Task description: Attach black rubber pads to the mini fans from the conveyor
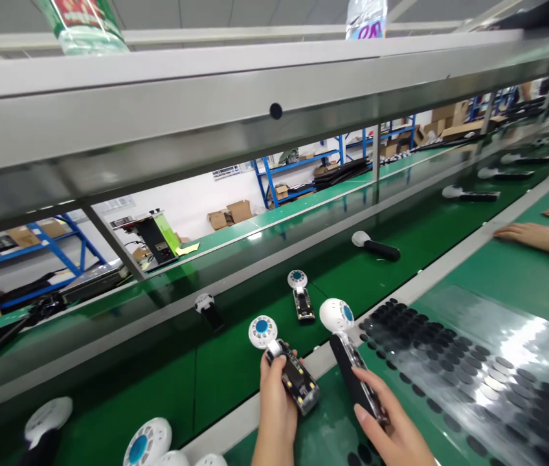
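- While the left hand (pixel 274 414) closes its grip firmly around an open-backed handheld device (pixel 298 382) with a bare circuit board, the round white head tips out over the green conveyor belt (pixel 235 395).
- The right hand (pixel 391 427) has a closed grip on a black-backed handheld device (pixel 347 369), just above the green surface (pixel 512 291).
- A sheet of round black pads (pixel 454 369) lies beside it.
- More handheld devices (pixel 301 294) lie on the belt.
- A co-worker's hand (pixel 531 236) rests farther along the surface.

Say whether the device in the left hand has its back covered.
Uncovered: the device in the left hand shows bare circuit board, no cover.
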A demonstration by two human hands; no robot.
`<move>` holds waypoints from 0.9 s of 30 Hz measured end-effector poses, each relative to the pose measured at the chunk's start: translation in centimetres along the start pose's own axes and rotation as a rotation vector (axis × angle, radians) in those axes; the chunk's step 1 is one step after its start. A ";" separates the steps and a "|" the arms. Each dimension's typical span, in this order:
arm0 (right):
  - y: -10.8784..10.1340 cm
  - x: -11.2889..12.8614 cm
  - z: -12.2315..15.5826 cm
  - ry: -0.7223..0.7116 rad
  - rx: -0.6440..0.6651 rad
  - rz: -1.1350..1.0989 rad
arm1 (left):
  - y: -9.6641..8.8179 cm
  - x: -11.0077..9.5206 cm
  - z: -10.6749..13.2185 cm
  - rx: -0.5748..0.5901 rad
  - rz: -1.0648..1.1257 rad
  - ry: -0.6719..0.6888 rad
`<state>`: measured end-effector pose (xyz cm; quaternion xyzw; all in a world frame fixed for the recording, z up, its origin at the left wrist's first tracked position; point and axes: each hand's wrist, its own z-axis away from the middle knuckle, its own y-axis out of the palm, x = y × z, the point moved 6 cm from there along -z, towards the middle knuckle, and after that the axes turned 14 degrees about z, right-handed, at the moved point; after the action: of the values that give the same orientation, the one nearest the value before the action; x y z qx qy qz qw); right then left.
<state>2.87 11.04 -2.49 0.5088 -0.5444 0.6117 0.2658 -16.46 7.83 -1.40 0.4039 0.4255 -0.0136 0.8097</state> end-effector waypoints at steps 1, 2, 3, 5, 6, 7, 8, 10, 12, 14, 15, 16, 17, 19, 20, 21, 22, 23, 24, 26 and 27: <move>0.0 0.3 -0.1 -0.039 -0.021 0.028 | 0.2 -0.5 -1.2 -0.015 -0.037 0.006; 0.0 0.6 -0.1 -0.071 -0.039 0.049 | 0.5 -1.3 -2.6 -0.027 -0.079 0.020; 0.1 0.9 -0.1 -0.093 -0.058 0.064 | 0.9 -2.2 -4.0 -0.036 -0.120 0.045; 0.2 1.2 0.0 -0.099 -0.096 0.082 | 2.3 -4.3 -6.4 -0.039 -0.194 0.113; 0.4 1.2 0.1 -0.086 -0.109 0.088 | 3.1 -5.1 -7.1 -0.033 -0.224 0.149; 0.5 1.1 0.2 -0.069 -0.117 0.094 | 4.0 -5.6 -7.4 -0.021 -0.249 0.176; 0.7 1.0 0.3 -0.055 -0.114 0.102 | 4.8 -5.6 -7.2 0.002 -0.267 0.187; 1.2 0.9 0.5 -0.060 -0.076 0.130 | 6.2 -4.0 -5.4 0.072 -0.290 0.127; 1.4 1.1 0.7 -0.119 -0.020 0.185 | 6.8 -0.6 -2.2 0.165 -0.280 -0.044; 1.5 1.7 1.0 -0.213 0.063 0.264 | 6.4 2.6 1.3 0.217 -0.219 -0.224; 1.5 2.1 1.2 -0.264 0.120 0.301 | 5.8 3.7 2.6 0.207 -0.175 -0.283; 1.5 2.6 1.3 -0.306 0.183 0.338 | 5.0 4.2 3.6 0.173 -0.127 -0.316; 1.4 3.1 1.4 -0.330 0.243 0.372 | 3.9 4.4 4.2 0.120 -0.077 -0.324; 0.9 3.7 1.2 -0.322 0.326 0.433 | 1.7 3.7 4.5 0.009 0.011 -0.309; 0.6 3.9 1.1 -0.303 0.350 0.463 | 0.8 3.2 4.5 -0.028 0.045 -0.305; 0.4 4.0 0.9 -0.288 0.370 0.491 | 0.0 2.7 4.3 -0.050 0.071 -0.306; 0.4 4.0 0.8 -0.283 0.394 0.514 | -0.5 2.3 4.2 -0.055 0.089 -0.316; 0.5 4.1 0.8 -0.289 0.422 0.532 | -0.8 2.1 4.2 -0.048 0.099 -0.332; 0.6 4.0 0.9 -0.298 0.454 0.548 | -0.9 2.0 4.2 -0.033 0.105 -0.351; 1.0 3.8 1.0 -0.303 0.497 0.577 | -0.9 2.2 4.4 -0.003 0.111 -0.375; 1.2 3.7 1.1 -0.295 0.507 0.591 | -0.9 2.3 4.5 0.009 0.112 -0.379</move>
<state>0.94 8.88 0.35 0.4622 -0.5315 0.6968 -0.1357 -12.24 5.02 -2.21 0.4209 0.2421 -0.0460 0.8730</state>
